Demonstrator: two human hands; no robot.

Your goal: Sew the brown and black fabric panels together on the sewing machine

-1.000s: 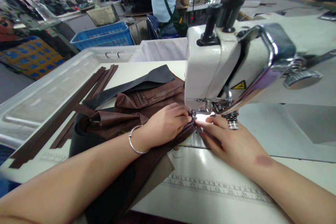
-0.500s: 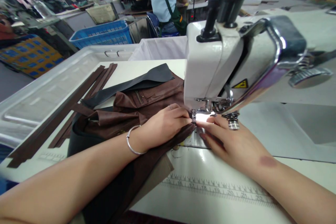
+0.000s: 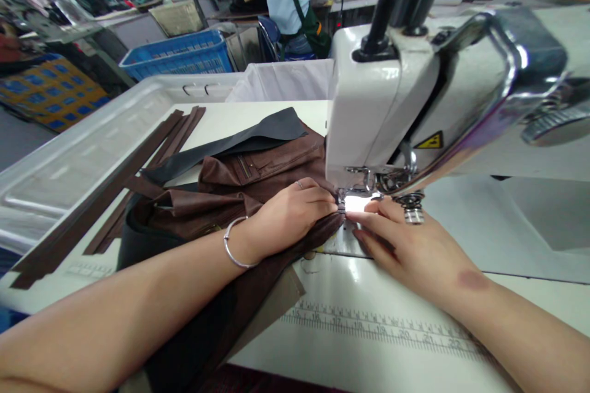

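The brown leather-like piece [image 3: 281,163] lies left of the white metal sewing machine [image 3: 366,104], its edge beneath. The left hand [image 3: 290,215] curls over it, likely steadying; the right hand [image 3: 410,242], fingers extended, likely guides; any pinch is hidden.

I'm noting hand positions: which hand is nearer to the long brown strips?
Left. The left hand rests on the brown material, right of the long brown strips; the right hand is farther right, by the sewing machine.
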